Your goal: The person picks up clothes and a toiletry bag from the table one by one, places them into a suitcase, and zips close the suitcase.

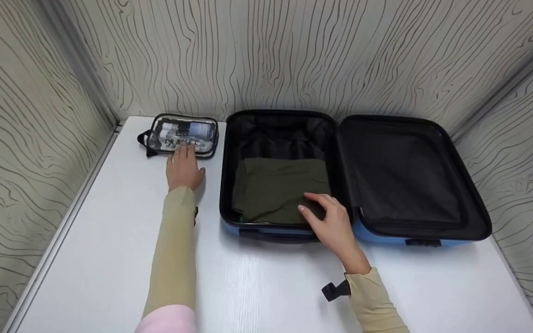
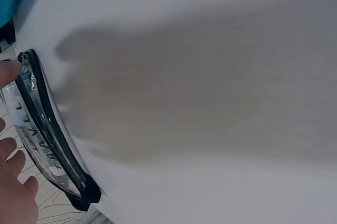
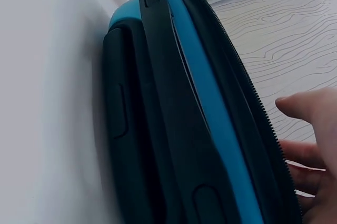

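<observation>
A clear travel pouch (image 1: 184,128) with black trim and "TRAVEL" lettering lies at the back left of the table, small bottles visible inside. My left hand (image 1: 185,169) reaches to its near edge, fingers extended over the front; in the left wrist view the thumb and fingers are spread around the pouch (image 2: 46,138). An open blue suitcase (image 1: 224,189) with black lining stands to the right. Folded dark green clothing (image 1: 285,185) lies in its left half. Above the clothing's near right corner is my right hand (image 1: 334,227), fingers slightly bent and holding nothing; contact cannot be told.
The suitcase's lid half (image 1: 410,175) lies opened flat at the right, with a mesh-like black lining. Its carry handle (image 3: 176,103) faces the near side. A wood-grain patterned wall (image 1: 257,55) rises behind the white table (image 1: 109,222), with side walls left and right.
</observation>
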A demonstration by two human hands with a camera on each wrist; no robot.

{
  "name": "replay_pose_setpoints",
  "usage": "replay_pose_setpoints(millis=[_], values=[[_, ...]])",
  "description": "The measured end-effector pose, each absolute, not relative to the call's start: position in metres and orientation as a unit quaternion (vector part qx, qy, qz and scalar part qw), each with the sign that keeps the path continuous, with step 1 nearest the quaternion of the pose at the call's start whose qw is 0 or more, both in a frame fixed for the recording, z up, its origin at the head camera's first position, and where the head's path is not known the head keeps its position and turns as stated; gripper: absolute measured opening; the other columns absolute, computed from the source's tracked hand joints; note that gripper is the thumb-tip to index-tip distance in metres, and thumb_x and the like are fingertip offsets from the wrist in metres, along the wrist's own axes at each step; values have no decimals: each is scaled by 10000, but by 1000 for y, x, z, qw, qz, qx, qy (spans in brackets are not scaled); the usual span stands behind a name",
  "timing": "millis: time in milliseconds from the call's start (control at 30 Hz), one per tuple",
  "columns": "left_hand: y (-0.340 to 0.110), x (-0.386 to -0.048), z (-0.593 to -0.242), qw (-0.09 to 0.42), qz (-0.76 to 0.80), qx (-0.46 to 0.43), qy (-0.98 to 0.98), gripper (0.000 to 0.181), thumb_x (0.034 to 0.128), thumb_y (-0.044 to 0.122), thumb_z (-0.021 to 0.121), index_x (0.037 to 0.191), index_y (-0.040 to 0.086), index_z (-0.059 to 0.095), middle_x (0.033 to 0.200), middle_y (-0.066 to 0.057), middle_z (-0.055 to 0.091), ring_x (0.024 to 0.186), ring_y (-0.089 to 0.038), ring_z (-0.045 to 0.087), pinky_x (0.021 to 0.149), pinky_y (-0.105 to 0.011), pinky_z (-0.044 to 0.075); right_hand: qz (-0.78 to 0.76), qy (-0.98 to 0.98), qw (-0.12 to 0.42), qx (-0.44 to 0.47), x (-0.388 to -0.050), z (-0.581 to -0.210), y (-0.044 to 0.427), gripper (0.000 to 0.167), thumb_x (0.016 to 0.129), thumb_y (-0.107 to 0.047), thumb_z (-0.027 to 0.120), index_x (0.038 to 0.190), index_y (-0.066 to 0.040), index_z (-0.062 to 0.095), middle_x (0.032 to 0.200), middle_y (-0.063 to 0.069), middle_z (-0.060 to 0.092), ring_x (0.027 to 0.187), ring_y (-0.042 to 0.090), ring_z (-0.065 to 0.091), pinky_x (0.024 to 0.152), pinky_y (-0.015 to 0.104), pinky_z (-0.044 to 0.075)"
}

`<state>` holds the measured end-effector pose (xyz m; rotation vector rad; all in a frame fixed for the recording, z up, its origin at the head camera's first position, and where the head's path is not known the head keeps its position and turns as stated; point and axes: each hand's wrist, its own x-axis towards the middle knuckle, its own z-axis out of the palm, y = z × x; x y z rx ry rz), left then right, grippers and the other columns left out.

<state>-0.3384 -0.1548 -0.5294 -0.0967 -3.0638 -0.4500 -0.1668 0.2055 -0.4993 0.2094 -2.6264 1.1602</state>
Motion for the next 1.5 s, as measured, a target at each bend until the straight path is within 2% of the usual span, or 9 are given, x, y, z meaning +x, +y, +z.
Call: replay_pose_setpoints(millis=[367, 600, 900, 1033, 1133, 1267, 1367, 1500], values=[[-151, -336, -537, -33, -149, -41, -987, 800, 990, 286, 649, 1584, -54, 235, 1631, -273, 199, 1498, -426, 169, 1194, -577, 122, 396, -906, 129, 73, -166, -502, 205, 372, 954, -344, 747, 1260, -133, 728, 1232, 8, 677, 1204, 236, 582, 1028, 454, 445], [-148, -335, -550, -33, -145, -24, -989, 868, 961, 345, 674, 1589, -46, 221, 1627, -276, 203, 1510, -421, 128, 1193, -592, 82, 399, -905, 125, 72, -167, -501, 204, 368, 959, -342, 741, 1263, -135, 727, 1241, 9, 675, 1212, 237, 580, 1037, 455, 439], [-150, -332, -545, -52, -140, -15, -989, 929, 929, 412, 702, 1590, -34, 225, 1636, -252, 205, 1512, -441, 74, 1181, -625, 81, 406, -904, 118, 66, -169, -500, 204, 364, 957, -349, 742, 1260, -148, 729, 1241, 1, 675, 1216, 230, 581, 1035, 447, 442], [-150, -332, -541, -51, -122, -26, -991, 917, 919, 447, 702, 1555, -59, 276, 1607, -275, 258, 1499, -453, 128, 1181, -621, 94, 405, -905, 113, 61, -168, -501, 206, 362, 962, -355, 734, 1266, -158, 726, 1244, -1, 672, 1223, 231, 577, 1037, 451, 441], [-149, -332, -540, -29, -104, -40, -993, 859, 907, 439, 716, 1507, -61, 358, 1543, -288, 354, 1461, -467, 231, 1177, -613, 136, 406, -905, 116, 59, -168, -501, 206, 358, 964, -353, 732, 1263, -156, 727, 1242, 1, 673, 1221, 231, 577, 1038, 451, 440], [-148, -328, -538, -8, -99, -53, -994, 703, 905, 283, 719, 1444, -66, 431, 1454, -293, 420, 1379, -483, 350, 1177, -582, 176, 411, -902, 117, 60, -169, -500, 206, 360, 964, -353, 731, 1263, -151, 727, 1245, 3, 672, 1221, 226, 576, 1038, 449, 439], [-147, -323, -534, -13, -99, -58, -993, 607, 900, 163, 676, 1400, -93, 447, 1397, -302, 434, 1321, -502, 405, 1178, -571, 177, 412, -902, 115, 63, -170, -500, 205, 361, 965, -354, 731, 1262, -150, 727, 1248, 3, 671, 1222, 225, 576, 1038, 447, 440], [-146, -317, -525, -44, -87, -66, -993, 601, 908, 152, 650, 1396, -126, 435, 1386, -318, 427, 1292, -527, 429, 1178, -577, 176, 412, -901, 116, 65, -172, -501, 204, 356, 962, -350, 736, 1255, -148, 730, 1243, 4, 675, 1217, 224, 580, 1037, 441, 440]])
